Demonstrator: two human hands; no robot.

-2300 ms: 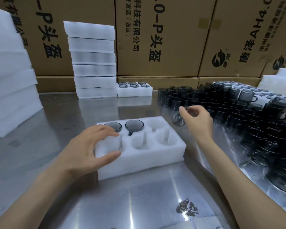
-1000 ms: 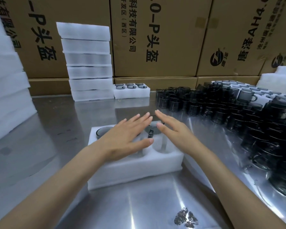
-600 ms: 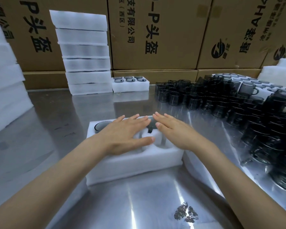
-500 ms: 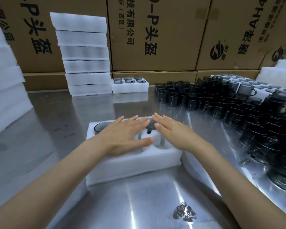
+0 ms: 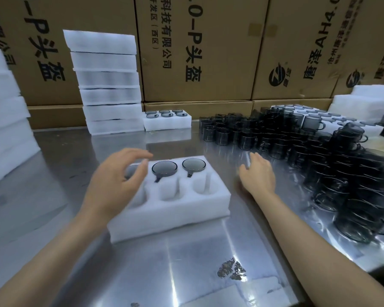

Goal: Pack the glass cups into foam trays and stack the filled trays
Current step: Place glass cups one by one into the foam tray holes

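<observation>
A white foam tray [image 5: 171, 216] lies in front of me on the steel table. Its far row holds smoky glass cups: one in the middle [image 5: 164, 168], one on the right [image 5: 193, 164], and a third mostly hidden behind my left hand. The three near pockets are empty. My left hand [image 5: 118, 180] hovers over the tray's left end, fingers loosely spread, holding nothing. My right hand [image 5: 258, 173] is to the right of the tray, over the table, fingers relaxed and empty, stretched toward the pile of loose cups [image 5: 315, 151].
A stack of foam trays [image 5: 109, 83] stands at the back with one filled tray [image 5: 167, 119] beside it. More foam is piled at the far left [image 5: 2, 120] and far right [image 5: 368, 100]. Cardboard boxes [image 5: 204, 47] wall the back.
Both hands have lifted off the tray. My left hand drew back over the tray's left end and my right hand swung right toward the cup pile, uncovering two cups in the far row.
</observation>
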